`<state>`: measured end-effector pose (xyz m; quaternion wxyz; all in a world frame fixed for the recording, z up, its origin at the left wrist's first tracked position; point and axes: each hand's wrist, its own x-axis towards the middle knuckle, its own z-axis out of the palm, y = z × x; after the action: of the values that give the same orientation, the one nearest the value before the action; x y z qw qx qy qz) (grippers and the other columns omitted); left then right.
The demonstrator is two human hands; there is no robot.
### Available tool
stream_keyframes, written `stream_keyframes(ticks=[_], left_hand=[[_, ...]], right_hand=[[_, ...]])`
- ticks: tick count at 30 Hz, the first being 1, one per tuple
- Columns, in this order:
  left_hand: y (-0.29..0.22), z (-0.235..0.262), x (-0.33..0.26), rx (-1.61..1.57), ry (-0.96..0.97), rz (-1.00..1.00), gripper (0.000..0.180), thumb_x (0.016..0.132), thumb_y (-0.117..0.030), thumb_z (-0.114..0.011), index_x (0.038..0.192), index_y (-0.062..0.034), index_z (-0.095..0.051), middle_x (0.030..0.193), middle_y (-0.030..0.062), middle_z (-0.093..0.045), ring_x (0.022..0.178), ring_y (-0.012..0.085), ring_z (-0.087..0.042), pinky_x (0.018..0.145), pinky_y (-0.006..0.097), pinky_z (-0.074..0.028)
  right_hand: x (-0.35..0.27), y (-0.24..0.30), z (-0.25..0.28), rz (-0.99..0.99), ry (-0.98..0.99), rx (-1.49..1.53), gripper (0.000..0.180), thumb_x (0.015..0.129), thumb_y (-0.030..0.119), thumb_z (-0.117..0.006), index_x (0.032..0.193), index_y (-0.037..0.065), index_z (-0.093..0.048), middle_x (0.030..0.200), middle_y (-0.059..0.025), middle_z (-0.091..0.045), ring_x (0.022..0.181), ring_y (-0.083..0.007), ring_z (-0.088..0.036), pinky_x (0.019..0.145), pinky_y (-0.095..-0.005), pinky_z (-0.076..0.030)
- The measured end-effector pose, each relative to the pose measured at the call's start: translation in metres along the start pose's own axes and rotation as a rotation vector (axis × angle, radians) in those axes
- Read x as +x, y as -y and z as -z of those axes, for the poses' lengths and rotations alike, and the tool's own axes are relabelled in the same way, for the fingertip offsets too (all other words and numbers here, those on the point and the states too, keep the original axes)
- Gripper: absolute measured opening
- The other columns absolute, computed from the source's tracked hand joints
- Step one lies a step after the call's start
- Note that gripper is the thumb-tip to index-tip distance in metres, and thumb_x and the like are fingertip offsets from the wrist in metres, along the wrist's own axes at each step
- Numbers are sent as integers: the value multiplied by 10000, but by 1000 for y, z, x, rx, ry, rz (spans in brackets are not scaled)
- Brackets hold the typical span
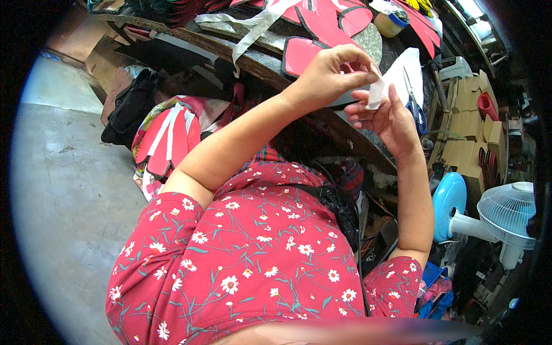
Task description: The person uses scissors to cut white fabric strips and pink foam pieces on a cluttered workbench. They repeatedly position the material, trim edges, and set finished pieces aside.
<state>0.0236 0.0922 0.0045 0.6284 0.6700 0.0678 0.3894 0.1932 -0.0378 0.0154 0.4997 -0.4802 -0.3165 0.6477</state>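
Note:
My left hand (339,75) pinches a short white strip (375,95) between thumb and fingertips above the worktable. Just below and to the right, my right hand (388,118) has its fingers apart, with the strip's loose end hanging in front of its fingers. Whether those fingers touch the strip, I cannot tell. Scissors with dark blue handles (418,114) lie right of my right hand, blades across a white sheet (409,60). Beyond my hands, several flat red pieces with dark edges (322,26) overlap on the table. A long white strip (261,27) trails over its edge.
A tub with a blue rim (391,24) stands on the far table. To the left, red pieces with white strips (169,138) rest on patterned cloth, beside a black bag (131,106). Cardboard boxes (466,126), a blue round object (449,207) and a fan (506,210) are at right.

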Motion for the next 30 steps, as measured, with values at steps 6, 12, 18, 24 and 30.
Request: stream_keyframes(ticks=[6,12,18,24,30], left_hand=[[-3,25,-20,78,266,-124,161,784,83,-661,893,-35,-658,952,35,-623,987,162,-585,934,303,-444],[-8,26,-25,-16,275,1,175,751,104,-629,856,-35,-648,979,55,-652,991,173,-598,949,305,-445],[-16,25,-24,121,288,-99,185,727,95,-625,846,-42,-659,958,49,-659,981,174,-603,938,312,-447],[-13,24,-24,187,287,-161,191,714,71,-659,836,-73,-689,921,21,-587,969,173,-568,882,300,-449],[16,48,-17,769,108,-272,242,744,-67,-723,981,-110,-697,1032,78,-609,1038,256,-568,901,365,-479]], right_hand=[[-22,2,1,175,-59,-17,222,1030,252,-519,1053,38,-571,914,-100,-646,831,-202,-649,803,-346,-531],[-22,6,-6,195,-241,-76,391,1043,395,-457,1121,36,-590,1058,-121,-666,986,-187,-639,830,-327,-516],[-13,14,-15,177,-195,-87,685,1031,587,-267,1267,34,-594,1204,-135,-651,1158,-182,-571,928,-357,-465],[-9,10,-23,182,-79,-375,273,931,236,-693,1088,13,-708,959,-13,-702,871,-75,-614,808,-230,-460],[-7,14,-14,192,-252,-611,163,924,139,-687,1009,2,-713,854,9,-671,776,-54,-582,711,-203,-452]])
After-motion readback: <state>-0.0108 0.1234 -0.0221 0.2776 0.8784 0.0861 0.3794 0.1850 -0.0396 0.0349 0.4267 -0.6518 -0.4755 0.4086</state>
